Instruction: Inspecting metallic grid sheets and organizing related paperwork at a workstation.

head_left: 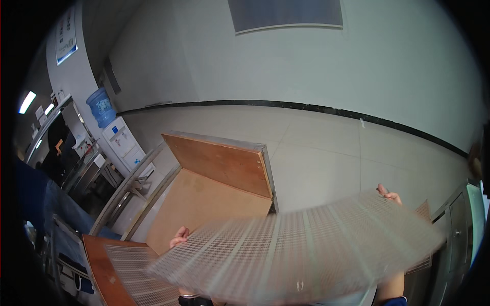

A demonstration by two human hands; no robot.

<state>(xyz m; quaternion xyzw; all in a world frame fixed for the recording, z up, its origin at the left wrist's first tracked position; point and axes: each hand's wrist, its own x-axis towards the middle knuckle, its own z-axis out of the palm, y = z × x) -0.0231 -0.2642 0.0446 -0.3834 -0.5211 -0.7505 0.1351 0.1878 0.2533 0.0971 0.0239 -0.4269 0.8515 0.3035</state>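
A wide, thin sheet [306, 250], see-through and patterned with rows of small marks and pale bands, spans the space in front of me. It bows upward and is blurred by motion. My left hand [179, 236] is closed at its far left edge, and my right hand [390, 194] grips the far right edge; parts of both hands and forearms are hidden by the sheet. Similar patterned sheeting [138, 273] lies at lower left on a reddish-brown board [99, 262].
Beyond the sheet stands a metal-framed cart with a tan wooden base [196, 204] and an upright wooden panel [219, 160]. A water dispenser [122, 140] is farther left. Someone in blue trousers [64, 206] is at the left edge. A metal cabinet [458, 232] stands close on the right.
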